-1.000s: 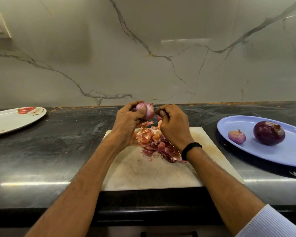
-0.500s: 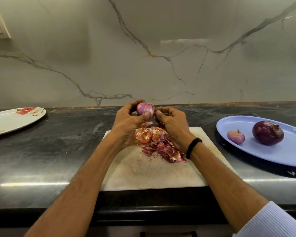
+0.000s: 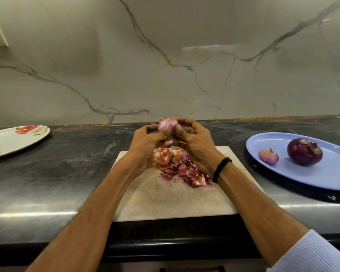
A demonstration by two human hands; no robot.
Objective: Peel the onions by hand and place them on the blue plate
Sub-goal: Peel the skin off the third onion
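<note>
Both hands hold a small pink onion [image 3: 166, 125] above the far edge of the white cutting board [image 3: 173, 201]. My left hand [image 3: 145, 148] grips it from the left with thumb and fingers curled round it. My right hand [image 3: 196, 146] pinches it from the right, thumb against the onion's front. A heap of red-orange onion skins [image 3: 179, 163] lies on the board under the hands. On the right stands the blue plate [image 3: 326, 173], holding a small pale peeled onion [image 3: 268, 157] and a large dark purple onion [image 3: 304, 151].
The dark stone counter [image 3: 67, 173] runs along a marble wall. At the far left sits a white plate with a red flower print [image 3: 12, 140]. The counter's front edge runs just below the board.
My right hand has come back up to the onion and now pinches it together with the left. The onion sits slightly higher and farther back than before.
</note>
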